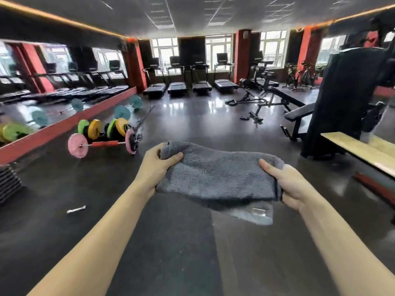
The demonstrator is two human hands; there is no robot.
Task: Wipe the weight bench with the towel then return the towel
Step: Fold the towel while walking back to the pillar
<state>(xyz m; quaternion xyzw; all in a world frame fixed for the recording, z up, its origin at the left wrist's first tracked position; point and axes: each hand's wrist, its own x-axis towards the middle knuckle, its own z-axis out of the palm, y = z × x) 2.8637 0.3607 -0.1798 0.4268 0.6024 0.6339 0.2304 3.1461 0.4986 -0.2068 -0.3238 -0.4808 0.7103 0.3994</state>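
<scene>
A folded grey towel (218, 176) is stretched flat between both hands, in front of me above the dark floor. My left hand (157, 165) grips its left end, thumb on top. My right hand (286, 184) holds its right end, thumb on top and fingers underneath. A loose lower layer of the towel hangs down near the right hand. A black padded weight bench (299, 113) stands farther off at the right, well beyond the towel. Neither hand touches the bench.
A pink barbell (102, 144) and coloured plates (102, 128) lie on the floor at the left by a mirrored wall. A wooden bench (359, 150) and a tall black machine (346, 99) stand at the right. Treadmills (188, 86) line the far windows. A small metal bar (76, 209) lies on the floor.
</scene>
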